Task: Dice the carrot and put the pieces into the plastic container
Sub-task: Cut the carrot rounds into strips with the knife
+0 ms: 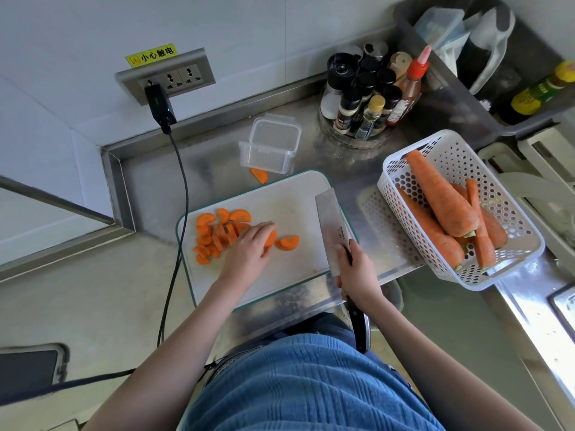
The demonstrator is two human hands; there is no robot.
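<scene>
Left hand [249, 247] fingers [264, 227] on carrot slices [214, 234]; right hand [357, 275] grips cleaver [331, 225].

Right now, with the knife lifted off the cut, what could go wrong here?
The left hand covers the carrot with fingers stretched toward the cleaver, so a cut could nick them. One carrot piece already lies off the cutting board, beside the empty plastic container; more could scatter.
</scene>
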